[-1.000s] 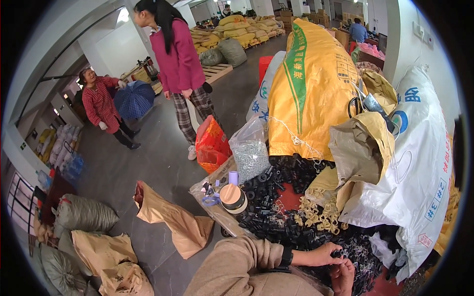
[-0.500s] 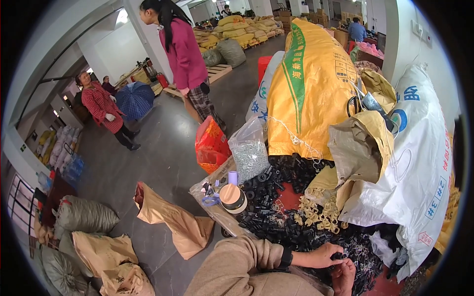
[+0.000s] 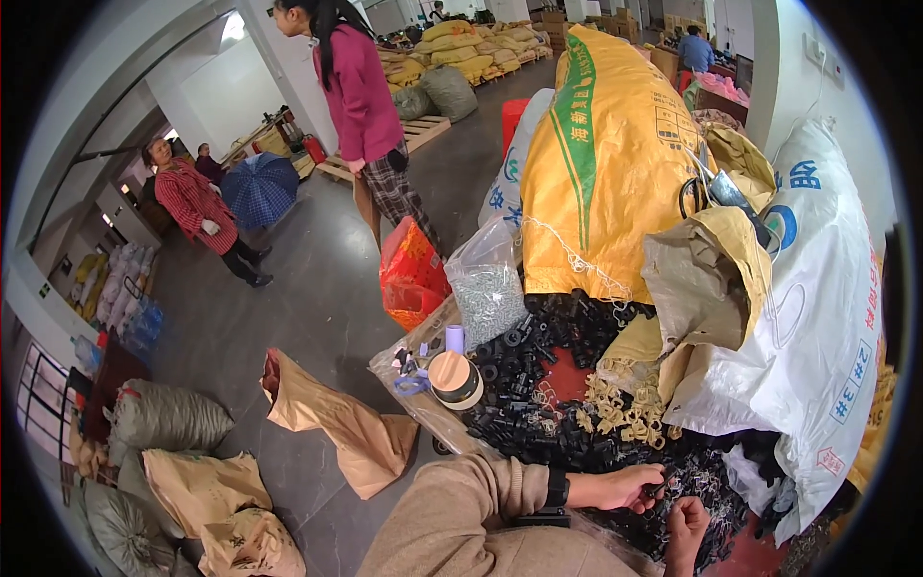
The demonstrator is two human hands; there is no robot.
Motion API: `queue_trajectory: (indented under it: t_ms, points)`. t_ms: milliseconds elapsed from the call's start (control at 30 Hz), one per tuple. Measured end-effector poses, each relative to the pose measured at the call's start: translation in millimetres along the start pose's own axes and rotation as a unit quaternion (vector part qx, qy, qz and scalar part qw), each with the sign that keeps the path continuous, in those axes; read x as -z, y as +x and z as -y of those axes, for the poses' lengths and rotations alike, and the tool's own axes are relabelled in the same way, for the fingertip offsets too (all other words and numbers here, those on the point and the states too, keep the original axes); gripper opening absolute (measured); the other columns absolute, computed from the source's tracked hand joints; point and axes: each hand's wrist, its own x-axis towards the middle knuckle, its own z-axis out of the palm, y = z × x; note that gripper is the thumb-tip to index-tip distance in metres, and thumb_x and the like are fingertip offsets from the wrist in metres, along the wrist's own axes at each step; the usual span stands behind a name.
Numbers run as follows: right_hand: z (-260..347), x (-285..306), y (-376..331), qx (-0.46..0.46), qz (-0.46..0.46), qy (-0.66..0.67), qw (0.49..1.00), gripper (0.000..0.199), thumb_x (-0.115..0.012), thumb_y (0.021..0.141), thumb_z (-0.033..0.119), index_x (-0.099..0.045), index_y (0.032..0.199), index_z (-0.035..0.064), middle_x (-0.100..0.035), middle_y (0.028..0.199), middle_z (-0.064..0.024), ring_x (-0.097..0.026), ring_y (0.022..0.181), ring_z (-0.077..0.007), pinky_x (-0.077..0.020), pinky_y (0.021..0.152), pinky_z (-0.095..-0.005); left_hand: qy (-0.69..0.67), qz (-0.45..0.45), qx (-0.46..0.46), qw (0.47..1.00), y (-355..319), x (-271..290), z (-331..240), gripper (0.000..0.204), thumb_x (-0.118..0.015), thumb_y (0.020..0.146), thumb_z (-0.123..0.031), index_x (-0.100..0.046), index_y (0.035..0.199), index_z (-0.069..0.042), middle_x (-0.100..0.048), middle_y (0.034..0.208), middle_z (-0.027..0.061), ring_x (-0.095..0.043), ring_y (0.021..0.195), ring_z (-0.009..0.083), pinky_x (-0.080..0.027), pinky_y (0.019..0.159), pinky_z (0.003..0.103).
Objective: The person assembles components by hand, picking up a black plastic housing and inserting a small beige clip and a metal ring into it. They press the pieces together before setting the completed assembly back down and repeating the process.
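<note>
My left hand [image 3: 627, 489], with a dark band at the wrist, pinches a small black plastic part [image 3: 660, 484] above the worktop. Close by on the right and a little nearer, my right hand [image 3: 686, 527] is closed, apart from the left; whatever its fingers hold is hidden. Under and around both hands spread loose black plastic parts [image 3: 524, 404] and thin shiny metal pieces [image 3: 710, 486]. Beyond the hands lies a small heap of tan plastic parts [image 3: 623, 409], on the red tabletop [image 3: 565, 373].
A large yellow woven sack [image 3: 615, 183] and a white sack [image 3: 817, 250] rise behind. A clear bag of small metal pieces [image 3: 486, 293] and a lidded cup [image 3: 454, 377] stand at left. A brown paper bag [image 3: 351, 438] is on the floor. Two people stand farther off.
My hands have come apart: the right has drawn away to the right and nearer, while the left has shifted slightly back and keeps the black part.
</note>
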Motion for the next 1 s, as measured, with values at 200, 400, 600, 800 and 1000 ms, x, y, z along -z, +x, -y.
queue_trajectory:
  t_ms: [200, 400, 600, 800, 1000]
  points:
    - [8.1, -5.0, 0.7, 0.139, -0.059, -0.226, 0.962, 0.007, -0.053, 0.067, 0.003, -0.047, 0.063, 0.0007, -0.045, 0.055, -0.0066, -0.045, 0.050, -0.0131, -0.0355, 0.047, -0.0245, 0.006, -0.041, -0.029, 0.999, -4.5, -1.5, 0.1, 0.034, -0.046, 0.083, -0.018, -0.033, 0.113, -0.008, -0.052, 0.087, 0.0068, -0.052, 0.070, 0.0145, -0.045, 0.060, 0.025]
    - [28.8, -11.5, 16.7, 0.147, 0.010, -0.179, 0.973, 0.005, -0.055, 0.069, 0.002, -0.051, 0.069, 0.0009, -0.048, 0.059, -0.0053, -0.047, 0.052, -0.0136, -0.0360, 0.046, -0.0238, -0.052, -0.051, 0.000, 0.997, -20.9, 3.6, -17.1, 0.030, -0.043, 0.084, -0.015, -0.035, 0.111, -0.004, -0.053, 0.098, 0.0126, -0.056, 0.078, 0.0192, -0.047, 0.067, 0.030]
    - [21.9, -12.4, 19.5, 0.127, 0.027, -0.155, 0.979, 0.005, -0.057, 0.069, 0.003, -0.052, 0.070, 0.0017, -0.048, 0.060, -0.0059, -0.048, 0.051, -0.0159, -0.0361, 0.045, -0.0247, -0.035, -0.060, 0.036, 0.997, -13.3, 0.0, -15.9, 0.026, -0.040, 0.085, -0.015, -0.041, 0.107, -0.001, -0.053, 0.096, 0.0121, -0.056, 0.079, 0.0211, -0.047, 0.070, 0.029]
    - [11.5, -16.2, 16.9, 0.226, 0.023, -0.223, 0.948, 0.010, -0.059, 0.064, 0.001, -0.051, 0.068, 0.0025, -0.046, 0.058, -0.0048, -0.045, 0.048, -0.0155, -0.0345, 0.043, -0.0249, 0.022, -0.076, 0.060, 0.995, -15.6, -0.5, -5.9, 0.032, -0.039, 0.086, -0.018, -0.040, 0.113, 0.000, -0.054, 0.095, 0.0095, -0.055, 0.079, 0.0174, -0.046, 0.070, 0.026]
    - [11.5, -18.9, 17.0, 0.279, 0.042, -0.286, 0.916, 0.013, -0.061, 0.061, 0.002, -0.051, 0.070, 0.0040, -0.045, 0.057, -0.0060, -0.046, 0.048, -0.0204, -0.0365, 0.043, -0.0285, 0.089, -0.079, 0.050, 0.992, -17.9, 2.6, 0.1, 0.032, -0.040, 0.086, -0.019, -0.043, 0.111, 0.001, -0.053, 0.093, 0.0065, -0.054, 0.078, 0.0129, -0.045, 0.071, 0.024]
